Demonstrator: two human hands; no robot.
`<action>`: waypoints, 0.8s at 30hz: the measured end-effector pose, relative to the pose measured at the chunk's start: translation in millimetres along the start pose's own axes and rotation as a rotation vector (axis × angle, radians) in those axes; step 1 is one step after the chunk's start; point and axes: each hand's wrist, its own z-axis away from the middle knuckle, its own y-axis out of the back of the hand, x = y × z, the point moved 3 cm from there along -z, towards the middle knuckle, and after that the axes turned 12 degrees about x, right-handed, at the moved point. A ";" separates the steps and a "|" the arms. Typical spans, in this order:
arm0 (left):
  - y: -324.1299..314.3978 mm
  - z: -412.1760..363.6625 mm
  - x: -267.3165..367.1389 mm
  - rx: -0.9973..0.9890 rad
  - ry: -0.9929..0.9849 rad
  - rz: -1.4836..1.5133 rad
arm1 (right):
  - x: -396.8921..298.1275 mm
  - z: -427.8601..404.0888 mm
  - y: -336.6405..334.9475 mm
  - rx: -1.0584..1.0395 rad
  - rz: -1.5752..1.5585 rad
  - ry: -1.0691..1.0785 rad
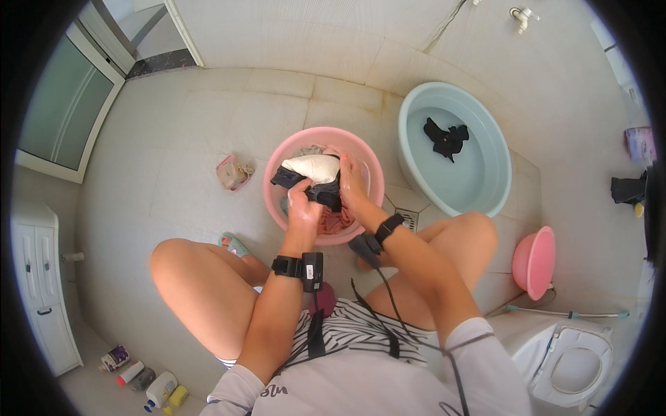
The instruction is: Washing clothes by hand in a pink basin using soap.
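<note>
A black garment with a cream-coloured pad or lining (312,167) is held up inside a pink plastic basin (375,195). My left hand (304,204), with whitish suds on it, grips the near black edge of this garment. Against its right side lies my right hand (354,179), fingers straight and close together. Whether the right thumb pinches the fabric is hidden. Below the hands, a crumpled salmon-pink cloth (335,221) and other wet fabric fill part of the basin. Each wrist carries a black strapped device with a cable.
A large pale blue tub (491,171) with water and a black garment (446,138) stands right of the basin. Near it is a floor drain (407,219). A soap-like block in wrapping (232,172) lies left. A pink bowl (535,262), toilet (572,364) and several bottles (160,390) stand around.
</note>
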 end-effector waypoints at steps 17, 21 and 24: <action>8.0 11.8 -8.1 0.050 -0.087 -0.369 | 39.5 47.7 -28.5 -0.242 0.059 -0.114; 38.7 -3.8 -16.6 -0.084 -0.176 -0.437 | 58.9 51.5 -42.7 -0.073 0.141 0.106; 19.5 26.6 -41.9 -0.109 0.148 -0.324 | 45.2 -4.2 -10.9 -0.015 0.210 -0.031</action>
